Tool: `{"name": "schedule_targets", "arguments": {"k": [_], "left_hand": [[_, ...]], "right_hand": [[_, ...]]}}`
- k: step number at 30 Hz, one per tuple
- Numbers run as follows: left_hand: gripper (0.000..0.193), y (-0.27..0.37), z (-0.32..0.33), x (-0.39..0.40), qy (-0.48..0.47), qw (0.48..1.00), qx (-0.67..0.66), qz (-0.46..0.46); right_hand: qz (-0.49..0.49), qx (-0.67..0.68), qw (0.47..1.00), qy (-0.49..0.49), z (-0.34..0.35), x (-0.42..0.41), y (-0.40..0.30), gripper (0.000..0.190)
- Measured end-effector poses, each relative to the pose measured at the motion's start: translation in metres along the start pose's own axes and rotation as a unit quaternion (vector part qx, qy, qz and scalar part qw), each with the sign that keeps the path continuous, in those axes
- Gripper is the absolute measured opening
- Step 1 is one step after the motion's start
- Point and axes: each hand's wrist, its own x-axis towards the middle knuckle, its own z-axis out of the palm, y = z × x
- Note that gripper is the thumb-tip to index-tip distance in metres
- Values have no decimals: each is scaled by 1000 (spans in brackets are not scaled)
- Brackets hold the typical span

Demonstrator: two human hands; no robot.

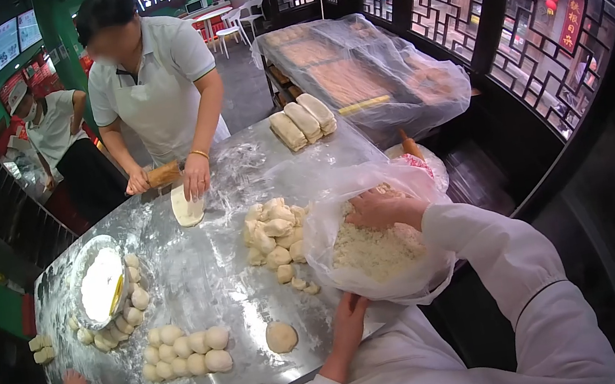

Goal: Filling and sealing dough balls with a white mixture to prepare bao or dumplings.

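My right hand (378, 208) reaches into a clear plastic bag (325, 243) of pale crumbly filling (374, 251). Its fingertips press into the far side of the filling, and what they grasp is hidden. My left hand (352, 313) rests at the near edge of the bag, fingers partly under the plastic, so its grip is hard to make out. Just left of the bag lies a heap of dough pieces (274, 227), with a few small bits at its near end. One flattened round of dough (281, 337) sits alone on the steel table (226, 289), left of my left hand.
Across the table a co-worker (157, 83) holds a rolling pin (163, 174) and an oval dough sheet (188, 205). Rows of dough balls (188, 349) and a flour bowl (99, 285) stand left. Folded dough slabs (302, 121) lie at the far edge; plastic-covered trays (348, 71) stand beyond.
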Motion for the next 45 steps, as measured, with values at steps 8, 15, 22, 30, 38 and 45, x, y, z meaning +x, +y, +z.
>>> {"name": "schedule_targets", "arguments": {"k": [8,15,22,30,38,45], "left_hand": [[16,96,-47,44,198,968,83,133],[28,127,-46,129,99,952,288,32],[30,164,-44,156,138,917,341,151],[31,180,-57,146,30,995,93,5],[27,168,-44,128,126,990,68,-13],[33,131,-44,54,-39,973,83,-213]], "right_hand": [[-190,-16,980,54,23,-94,10,69],[-200,-44,958,200,35,-87,17,64],[-173,5,968,180,26,-79,50,68],[-159,-35,978,131,9,-105,71,77],[-214,-77,960,165,7,-146,32,61],[-281,-120,940,153,21,-146,3,48]]}}
